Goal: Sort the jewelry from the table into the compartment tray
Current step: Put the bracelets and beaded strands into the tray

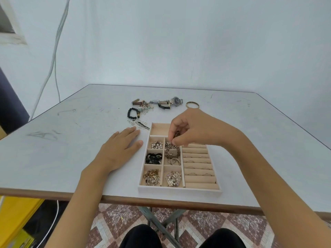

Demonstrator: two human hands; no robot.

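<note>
A beige compartment tray (179, 190) sits near the table's front edge, with jewelry in six small compartments and rings in the padded rolls on its right. My right hand (193, 128) hovers over the tray's upper middle compartment and pinches a brown chain bracelet (172, 149) that hangs down into it. My left hand (120, 149) rests flat on the table, just left of the tray. Loose pieces lie farther back: a black bead bracelet (132, 113), several watches (168, 102), a gold bangle (192, 105) and small earrings (138, 123).
The grey table (62, 149) has a brown front edge. A white wall stands behind it and cables hang at the left. Yellow boxes (16, 217) sit on the floor at lower left. The tray's long top compartment (160, 128) holds nothing.
</note>
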